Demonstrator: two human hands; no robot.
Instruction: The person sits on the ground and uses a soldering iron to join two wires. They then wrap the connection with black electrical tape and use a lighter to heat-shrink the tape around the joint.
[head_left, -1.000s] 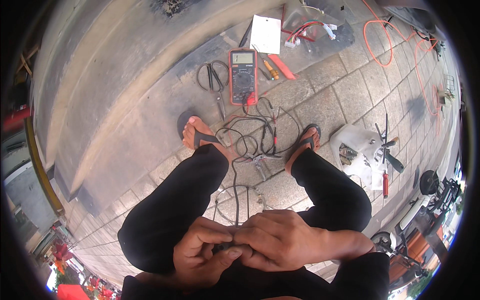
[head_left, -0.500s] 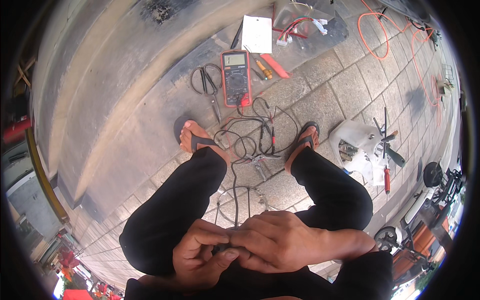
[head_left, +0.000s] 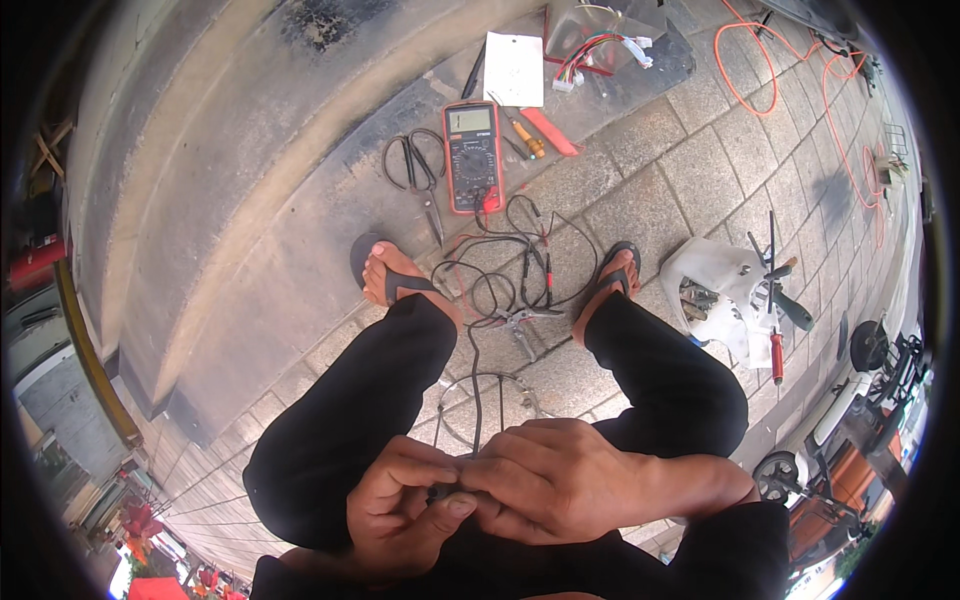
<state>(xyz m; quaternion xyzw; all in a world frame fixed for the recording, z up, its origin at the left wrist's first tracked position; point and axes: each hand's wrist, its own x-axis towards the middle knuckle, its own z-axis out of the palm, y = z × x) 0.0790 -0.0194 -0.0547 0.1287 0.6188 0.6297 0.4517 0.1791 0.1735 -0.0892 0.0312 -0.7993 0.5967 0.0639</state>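
My left hand [head_left: 390, 510] and my right hand [head_left: 565, 480] meet above my lap, fingers pinched together. A black cable [head_left: 476, 395] rises from the ground into them. Between the left thumb and fingers shows a small dark piece [head_left: 437, 492], apparently the cable's end; my fingers hide most of it. On the ground beyond, the cable runs toward metal pliers [head_left: 522, 330] and a tangle of black and red test leads [head_left: 525, 265]. These leads plug into a red-rimmed multimeter [head_left: 472, 160] with its display lit.
Large scissors [head_left: 413, 175] lie left of the multimeter. Behind it are a white card [head_left: 514, 70], an orange-handled screwdriver [head_left: 528, 140] and a coloured wire harness [head_left: 600, 55]. A white plastic bag [head_left: 705, 290] with tools is at right, near a red-handled tool [head_left: 777, 355]. Orange cord [head_left: 745, 95] loops beyond.
The view has shifted very slightly. Both hands keep the same pinched hold, and nothing else has visibly moved.
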